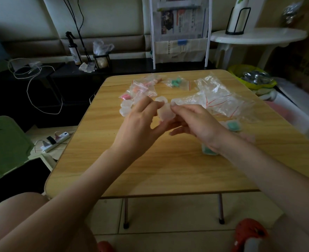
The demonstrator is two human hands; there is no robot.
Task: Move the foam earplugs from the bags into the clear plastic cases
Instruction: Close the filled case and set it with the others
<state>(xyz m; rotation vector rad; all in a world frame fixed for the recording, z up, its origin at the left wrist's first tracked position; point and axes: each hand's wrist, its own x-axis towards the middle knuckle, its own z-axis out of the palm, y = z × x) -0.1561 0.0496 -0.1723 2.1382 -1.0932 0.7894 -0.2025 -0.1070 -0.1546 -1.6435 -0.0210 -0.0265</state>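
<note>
Above the middle of the wooden table point(150, 170), my left hand point(141, 124) and my right hand point(195, 124) together hold one clear plastic case point(165, 112) between fingertips and thumbs. Whether it holds anything I cannot tell. Small zip bags lie at the far side: one with green earplugs point(176, 82), one with pink earplugs point(125, 96), one with orange earplugs point(136, 90). Empty clear cases point(125, 106) sit left of my hands. Two cases with green earplugs point(232, 125) point(207, 149) rest by my right wrist.
A heap of empty clear bags point(217, 99) with red zip lines lies at the table's right back. A green chair point(3, 148) stands to the left, a power strip point(56, 140) on the floor, a white round table point(259, 36) at the back right.
</note>
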